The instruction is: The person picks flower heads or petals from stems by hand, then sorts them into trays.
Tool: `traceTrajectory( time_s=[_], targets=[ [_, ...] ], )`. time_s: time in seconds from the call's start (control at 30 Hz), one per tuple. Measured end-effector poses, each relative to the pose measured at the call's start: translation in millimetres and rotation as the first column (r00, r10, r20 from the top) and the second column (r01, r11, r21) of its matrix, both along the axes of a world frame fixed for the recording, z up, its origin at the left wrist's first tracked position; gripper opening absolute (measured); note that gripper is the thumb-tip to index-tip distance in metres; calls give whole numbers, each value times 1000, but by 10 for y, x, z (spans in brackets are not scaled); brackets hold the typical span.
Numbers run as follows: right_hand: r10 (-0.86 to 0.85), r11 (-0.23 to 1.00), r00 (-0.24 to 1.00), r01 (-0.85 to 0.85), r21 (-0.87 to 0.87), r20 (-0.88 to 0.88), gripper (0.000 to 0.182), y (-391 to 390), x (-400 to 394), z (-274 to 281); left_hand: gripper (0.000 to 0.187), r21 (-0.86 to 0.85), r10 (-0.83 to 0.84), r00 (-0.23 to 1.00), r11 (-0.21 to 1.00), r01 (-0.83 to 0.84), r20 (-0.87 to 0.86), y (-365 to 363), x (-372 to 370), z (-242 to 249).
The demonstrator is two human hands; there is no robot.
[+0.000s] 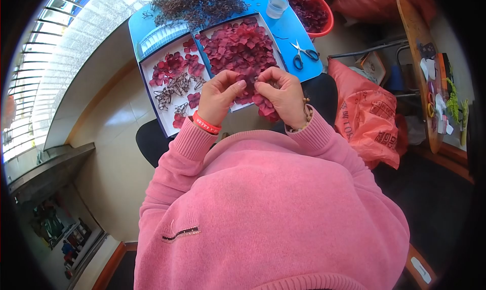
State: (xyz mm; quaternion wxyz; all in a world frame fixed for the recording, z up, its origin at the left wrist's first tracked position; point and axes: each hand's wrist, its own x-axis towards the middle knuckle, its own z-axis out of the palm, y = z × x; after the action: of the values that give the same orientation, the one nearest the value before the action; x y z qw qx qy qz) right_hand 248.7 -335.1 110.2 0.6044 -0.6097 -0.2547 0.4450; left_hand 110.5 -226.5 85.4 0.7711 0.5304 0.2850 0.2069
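A dark-red petal (248,89) is pinched by the left hand (217,95), other petals (266,108) by the right hand (284,95); scissors (299,49) are laid farther right on a blue table (311,71).

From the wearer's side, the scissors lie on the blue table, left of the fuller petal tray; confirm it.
Wrong side: the head view shows the scissors to the right of the fuller petal tray. They do lie on the blue table.

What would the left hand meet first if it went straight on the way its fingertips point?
The left hand would probably meet the dark red petals at its fingertips first, then the right hand; depth is unclear from this single view.
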Motion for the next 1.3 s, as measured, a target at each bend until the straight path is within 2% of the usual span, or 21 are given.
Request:
traceTrajectory(
  time_s=[0.17,0.27,0.37,0.47,0.67,0.77,0.87,0.97,1.07,1.2,1.3],
  targets=[
    [20,999,1000,-19,31,-20,5,-4,-54,44,7,-113,94,986,990,-79,139,-76,29,-20],
    [24,999,999,-24,23,-35,5,0,-58,1,11,-98,141,978,987,-127,154,-133,93,-59],
    [24,1000,997,-25,-15,-73,5,-1,-9,-89,16,26,145,986,989,-147,82,-101,125,-108],
    [26,999,995,-29,-31,-95,4,-9,40,-182,18,236,156,987,959,-158,29,18,150,-376],
    [8,1000,991,-12,-28,-130,4,-32,112,-178,10,55,210,977,976,-212,46,-40,257,-352],
    [12,1000,990,-15,-19,-143,4,-9,132,-186,7,6,265,963,964,-265,38,25,249,-515],
    [28,999,993,-31,-23,-118,4,8,167,-300,9,55,315,947,946,-319,60,120,290,-681],
    [16,999,995,-19,-34,-94,4,39,181,-376,12,-20,287,958,958,-286,24,187,341,-650],
    [30,999,997,-33,-35,-74,4,98,209,-407,14,-87,274,960,959,-268,62,210,364,-677],
    [6,1000,998,-6,9,-68,3,242,187,-537,12,-112,275,959,957,-267,65,203,367,-667],
    [52,997,966,-35,-69,254,6,313,241,-704,10,-206,327,944,927,-312,43,238,335,-638]
  ],
)
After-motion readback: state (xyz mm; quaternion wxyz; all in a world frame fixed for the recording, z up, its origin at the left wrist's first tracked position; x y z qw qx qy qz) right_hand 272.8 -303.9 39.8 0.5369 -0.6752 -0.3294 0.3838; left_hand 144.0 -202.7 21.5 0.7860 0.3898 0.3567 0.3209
